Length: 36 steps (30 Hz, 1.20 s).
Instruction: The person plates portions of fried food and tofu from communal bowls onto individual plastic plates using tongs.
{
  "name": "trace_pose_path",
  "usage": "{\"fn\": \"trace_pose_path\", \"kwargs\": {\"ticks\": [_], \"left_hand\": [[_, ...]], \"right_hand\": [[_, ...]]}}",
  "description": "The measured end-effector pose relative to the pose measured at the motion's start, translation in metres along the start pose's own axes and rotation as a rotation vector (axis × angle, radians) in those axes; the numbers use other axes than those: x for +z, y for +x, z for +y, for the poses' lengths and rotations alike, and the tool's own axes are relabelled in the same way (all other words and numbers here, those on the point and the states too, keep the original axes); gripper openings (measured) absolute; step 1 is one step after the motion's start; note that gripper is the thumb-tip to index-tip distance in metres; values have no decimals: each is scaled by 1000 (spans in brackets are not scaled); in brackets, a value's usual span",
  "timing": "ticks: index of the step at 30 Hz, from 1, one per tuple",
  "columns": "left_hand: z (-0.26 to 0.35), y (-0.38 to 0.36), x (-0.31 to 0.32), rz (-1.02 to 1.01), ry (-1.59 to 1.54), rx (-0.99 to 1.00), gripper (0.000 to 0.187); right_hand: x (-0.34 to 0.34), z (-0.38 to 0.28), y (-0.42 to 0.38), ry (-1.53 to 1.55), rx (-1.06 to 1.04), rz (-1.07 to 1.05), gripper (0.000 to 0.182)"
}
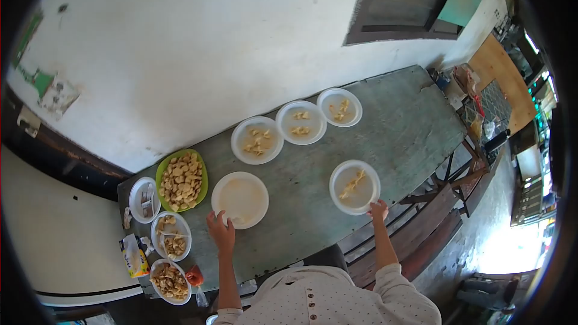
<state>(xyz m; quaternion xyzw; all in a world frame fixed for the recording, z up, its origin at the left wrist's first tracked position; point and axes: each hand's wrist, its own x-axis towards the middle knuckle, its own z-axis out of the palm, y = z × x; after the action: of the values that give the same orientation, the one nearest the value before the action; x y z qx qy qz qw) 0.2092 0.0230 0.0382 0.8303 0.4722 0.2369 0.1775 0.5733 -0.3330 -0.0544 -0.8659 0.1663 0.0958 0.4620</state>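
My left hand (221, 232) is at the lower left rim of a white plate (239, 183), its fingers apart and touching or close to the edge. That plate holds only a small pale patch near the hand. On the right, my right hand (378, 209) pinches the rim of another white plate (355, 206), which rests on the table. Several yellowish food pieces (351, 185) lie in a line across its middle.
Three white plates with small food pieces, one of them the middle plate (301, 139), line the wall side of the grey-green table (295, 204). At left stand a green bowl (205, 186) heaped with pieces, smaller white dishes (188, 236) and a tissue pack (133, 256). A wooden bench (415, 222) stands at right.
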Motion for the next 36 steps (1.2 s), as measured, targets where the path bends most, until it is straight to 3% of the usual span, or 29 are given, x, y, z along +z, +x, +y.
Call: {"fn": "trace_pose_path", "kwargs": {"ticks": [7,11,14,20,26,34,36], "left_hand": [[100,46,60,-87,-36,101,31],[153,51,90,-82,-96,49,30],[176,46,96,-70,-124,50,29],[163,23,98,-105,-50,-60,29],[166,48,86,-56,42,-88,29],[180,54,95,-106,1,-89,30],[182,50,97,-132,-15,-74,30]], "right_hand": [[-4,-57,148,123,31,128,39],[0,-99,205,209,91,189,38],[17,-128,245,198,149,137,40],[65,-173,299,378,174,147,41],[105,-212,316,427,164,100,41],[137,-212,341,405,63,31,43],[133,-213,340,423,77,-138,49]]}}
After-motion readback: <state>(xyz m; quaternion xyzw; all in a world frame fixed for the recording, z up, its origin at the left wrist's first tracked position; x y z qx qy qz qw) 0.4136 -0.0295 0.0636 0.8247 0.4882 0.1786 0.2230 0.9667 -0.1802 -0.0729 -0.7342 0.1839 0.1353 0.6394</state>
